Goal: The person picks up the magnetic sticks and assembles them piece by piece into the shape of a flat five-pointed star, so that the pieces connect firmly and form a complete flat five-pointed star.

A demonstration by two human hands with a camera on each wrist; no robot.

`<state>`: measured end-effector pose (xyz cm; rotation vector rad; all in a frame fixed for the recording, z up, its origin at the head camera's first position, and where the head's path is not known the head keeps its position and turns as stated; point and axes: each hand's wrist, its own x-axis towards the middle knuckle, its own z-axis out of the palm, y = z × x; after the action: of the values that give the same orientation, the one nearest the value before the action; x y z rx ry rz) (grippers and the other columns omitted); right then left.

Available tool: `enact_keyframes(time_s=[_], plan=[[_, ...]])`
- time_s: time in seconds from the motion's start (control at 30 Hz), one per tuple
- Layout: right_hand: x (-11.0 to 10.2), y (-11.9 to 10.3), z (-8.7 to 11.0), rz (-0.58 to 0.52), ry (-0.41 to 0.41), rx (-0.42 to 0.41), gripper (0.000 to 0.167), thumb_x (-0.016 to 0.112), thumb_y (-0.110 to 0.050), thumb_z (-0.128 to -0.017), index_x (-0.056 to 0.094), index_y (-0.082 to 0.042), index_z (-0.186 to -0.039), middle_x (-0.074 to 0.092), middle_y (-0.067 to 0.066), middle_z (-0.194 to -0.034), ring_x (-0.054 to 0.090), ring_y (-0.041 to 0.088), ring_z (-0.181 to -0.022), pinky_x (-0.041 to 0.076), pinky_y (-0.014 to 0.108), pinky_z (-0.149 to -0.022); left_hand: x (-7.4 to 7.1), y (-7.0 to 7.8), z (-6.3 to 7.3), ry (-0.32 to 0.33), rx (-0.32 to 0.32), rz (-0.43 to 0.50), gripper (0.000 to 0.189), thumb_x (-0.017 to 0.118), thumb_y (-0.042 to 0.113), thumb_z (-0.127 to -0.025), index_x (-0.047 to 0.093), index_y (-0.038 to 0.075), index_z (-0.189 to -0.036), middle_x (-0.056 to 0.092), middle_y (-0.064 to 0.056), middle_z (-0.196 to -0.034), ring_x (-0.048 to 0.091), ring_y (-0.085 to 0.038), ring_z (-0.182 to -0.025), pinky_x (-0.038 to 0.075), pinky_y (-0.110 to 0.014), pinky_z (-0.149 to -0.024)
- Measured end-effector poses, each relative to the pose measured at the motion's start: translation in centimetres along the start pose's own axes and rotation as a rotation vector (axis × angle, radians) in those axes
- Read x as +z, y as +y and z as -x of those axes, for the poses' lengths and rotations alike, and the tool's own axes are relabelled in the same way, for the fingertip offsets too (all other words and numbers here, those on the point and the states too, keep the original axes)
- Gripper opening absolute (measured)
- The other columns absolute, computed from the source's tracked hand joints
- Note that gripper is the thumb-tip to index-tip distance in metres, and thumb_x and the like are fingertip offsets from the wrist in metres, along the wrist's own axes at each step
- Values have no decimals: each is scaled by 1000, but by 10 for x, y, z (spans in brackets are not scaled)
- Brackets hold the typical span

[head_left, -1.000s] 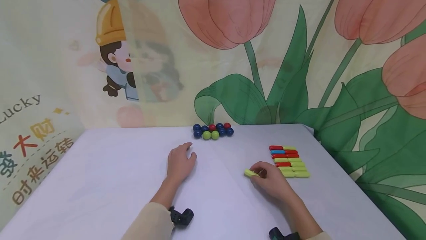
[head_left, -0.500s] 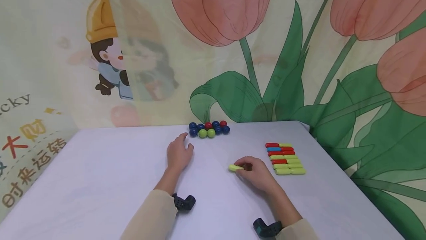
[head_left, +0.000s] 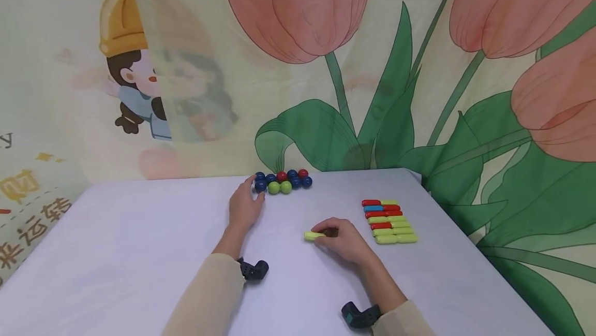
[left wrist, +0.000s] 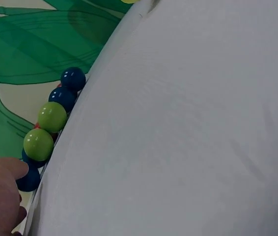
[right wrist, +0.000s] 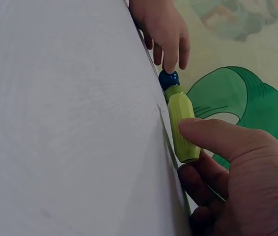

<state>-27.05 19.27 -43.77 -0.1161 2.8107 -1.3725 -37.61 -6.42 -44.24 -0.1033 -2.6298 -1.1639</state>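
Note:
In the head view my left hand (head_left: 244, 206) reaches the near left end of the ball group, its thumb and index fingertip beside a dark blue ball (head_left: 261, 186). The left wrist view shows the thumb overlapping that blue ball (left wrist: 29, 180), with two green balls (left wrist: 39, 144) beyond it. My right hand (head_left: 344, 240) pinches a short, faceted yellow-green plastic stick (right wrist: 182, 125) between thumb and fingers over the middle of the table. One end of the stick points left, out past the fingertips; the hand covers part of the rest.
Several blue, red and green balls (head_left: 281, 176) sit together by the table's back edge. To the right lie several two-part sticks (head_left: 396, 239) in a stacked row, in red, blue and yellow-green. A tulip-printed cloth (head_left: 302, 10) hangs behind the white table (head_left: 139, 248).
My left hand has moved forward to the blue ball at the group's left end. The right hand has carried the yellow-green stick left, away from the row of sticks.

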Motion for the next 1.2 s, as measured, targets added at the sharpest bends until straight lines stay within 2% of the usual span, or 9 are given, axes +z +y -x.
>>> enact_keyframes(time_s=[0.2,0.5,0.67,0.83,0.93,1.03,1.2], plan=[[7,2,3,5,-10,18,18,81,-15,-88,79,-23,-103,71,-4,-107,61,17,-99,56,38,-92,1,-4,-1,70,7,-29,44,65,18,-98,60,4,-139,69,-21,-130,62,-39,-126,42,-55,-111],[12,5,11,8,-17,13,18,81,-15,-88,79,-23,-103,71,-4,-106,61,17,-100,57,39,-92,10,-5,0,102,-73,-40,41,71,27,-97,66,5,-131,72,-17,-123,63,-38,-118,40,-54,-109],[14,3,13,-1,-37,5,18,81,-15,-88,79,-22,-104,71,-3,-106,60,17,-98,55,37,-91,10,-7,0,129,-117,-36,38,70,25,-97,67,4,-129,73,-17,-123,63,-39,-119,39,-54,-109],[14,0,12,25,-28,9,17,81,-16,-88,79,-24,-103,71,-4,-106,60,16,-98,57,37,-91,3,-10,-2,97,-123,31,40,70,24,-98,64,4,-132,72,-19,-123,63,-39,-119,38,-54,-110],[10,-3,9,35,-6,7,17,81,-15,-88,79,-25,-102,71,-4,-105,60,17,-98,57,39,-91,-6,-10,-6,63,-82,80,44,69,21,-98,62,4,-137,71,-22,-122,63,-39,-117,41,-54,-108],[6,-5,6,45,10,4,18,81,-14,-88,79,-25,-102,71,-4,-105,60,17,-98,57,40,-92,-14,-11,-7,5,-36,89,45,67,22,-98,62,4,-139,69,-22,-122,62,-39,-117,45,-53,-106],[3,-5,4,56,-1,5,18,81,-14,-88,79,-25,-102,71,-5,-105,60,16,-97,56,39,-92,-24,-14,0,-81,3,80,41,66,21,-99,64,5,-137,67,-20,-122,61,-36,-117,47,-50,-106]])
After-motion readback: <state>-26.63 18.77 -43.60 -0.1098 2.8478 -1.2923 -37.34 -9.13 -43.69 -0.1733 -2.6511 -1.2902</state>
